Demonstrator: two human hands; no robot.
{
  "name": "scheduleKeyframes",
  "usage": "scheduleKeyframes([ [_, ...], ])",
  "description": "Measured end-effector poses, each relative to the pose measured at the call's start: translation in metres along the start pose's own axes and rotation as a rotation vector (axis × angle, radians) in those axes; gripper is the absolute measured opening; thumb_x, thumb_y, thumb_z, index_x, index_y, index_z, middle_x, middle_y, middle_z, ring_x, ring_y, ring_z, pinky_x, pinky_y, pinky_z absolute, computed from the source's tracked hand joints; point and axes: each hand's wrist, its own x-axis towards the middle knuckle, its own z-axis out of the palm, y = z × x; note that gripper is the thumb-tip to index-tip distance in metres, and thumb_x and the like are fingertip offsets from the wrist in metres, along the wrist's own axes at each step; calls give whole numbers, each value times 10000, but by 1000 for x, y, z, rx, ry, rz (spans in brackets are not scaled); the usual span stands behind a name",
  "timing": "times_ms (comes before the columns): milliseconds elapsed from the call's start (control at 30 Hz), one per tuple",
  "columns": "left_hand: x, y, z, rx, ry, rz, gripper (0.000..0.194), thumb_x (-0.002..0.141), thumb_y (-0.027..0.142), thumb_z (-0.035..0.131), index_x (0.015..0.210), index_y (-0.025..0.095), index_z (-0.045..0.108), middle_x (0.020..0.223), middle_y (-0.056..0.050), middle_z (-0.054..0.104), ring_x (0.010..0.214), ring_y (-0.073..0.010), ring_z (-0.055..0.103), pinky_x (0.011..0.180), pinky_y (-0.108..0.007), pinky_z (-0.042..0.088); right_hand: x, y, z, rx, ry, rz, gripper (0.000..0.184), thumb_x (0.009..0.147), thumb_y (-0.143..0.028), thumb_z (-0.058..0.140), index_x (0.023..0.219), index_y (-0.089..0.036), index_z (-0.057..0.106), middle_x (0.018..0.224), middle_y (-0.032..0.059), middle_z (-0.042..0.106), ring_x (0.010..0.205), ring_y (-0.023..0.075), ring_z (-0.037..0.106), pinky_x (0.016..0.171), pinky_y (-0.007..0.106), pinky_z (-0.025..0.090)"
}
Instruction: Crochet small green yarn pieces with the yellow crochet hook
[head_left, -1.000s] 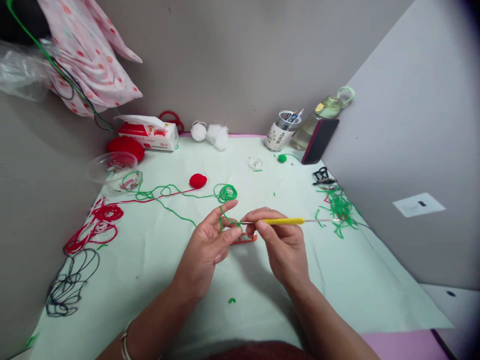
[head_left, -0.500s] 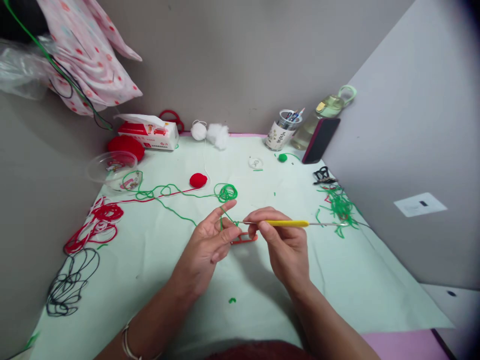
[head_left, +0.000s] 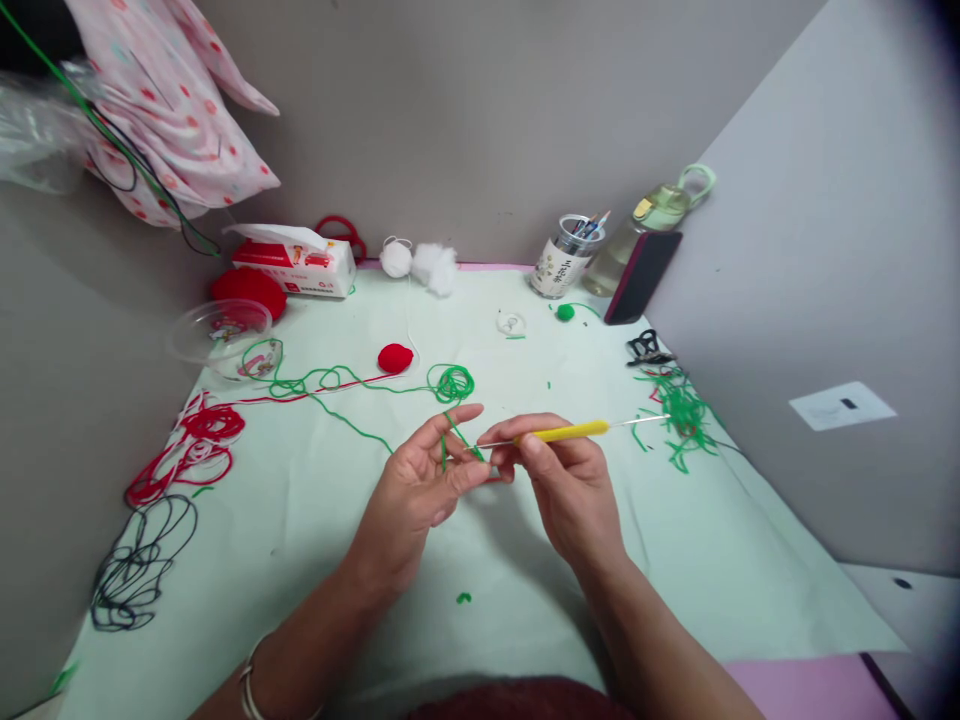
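Left hand pinches green yarn; right hand pinches a yellow-handled hook, its tip hard to make out.

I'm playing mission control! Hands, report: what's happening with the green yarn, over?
Right hand gripping yellow-handled hook. Left hand pinching green yarn. Nothing visibly blocking the hook; green coil lies just beyond.

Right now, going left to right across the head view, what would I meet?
Tangled dark cord → tissue box → left hand with green yarn → right hand holding the yellow-handled hook → pile of green scraps → white wall plate.
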Motion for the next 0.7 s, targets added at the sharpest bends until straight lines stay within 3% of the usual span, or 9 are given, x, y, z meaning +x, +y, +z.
scheduleKeyframes([
  [233, 0, -1, 3, 22, 19, 9, 490, 800, 206, 865, 1264, 219, 710, 692, 72, 566, 449, 2, 289, 434, -188, 201, -2, 2, 1, -86, -15, -34, 155, 993, -333, 662, 998, -264, 801, 977, 36, 788, 764, 147, 685, 683, 287, 556],
  [467, 0, -3, -2, 41, 89, 51, 409, 857, 267, 818, 1249, 209, 715, 785, 49, 579, 458, 0, 287, 431, -189, 229, -3, -4, 8, -217, 11, -182, 161, 1002, -244, 640, 1016, -279, 797, 1002, 42, 783, 799, 162, 681, 665, 296, 557],
  [600, -1, -4, 3, 29, 144, 74, 477, 808, 234, 849, 1260, 217, 700, 771, 54, 597, 472, -23, 318, 424, -188, 239, -8, -2, 12, -425, 21, -330, 224, 999, -176, 614, 1067, -292, 793, 974, 55, 772, 878, 201, 711, 708, 336, 587],
  [700, -2, -5, 5, -46, 103, 14, 538, 802, 244, 857, 1309, 211, 680, 734, 60, 589, 471, -20, 304, 436, -175, 238, -13, 3, 12, -703, 15, -500, 325, 964, -123, 630, 1151, -336, 788, 1043, 67, 769, 924, 217, 713, 726, 349, 598],
])
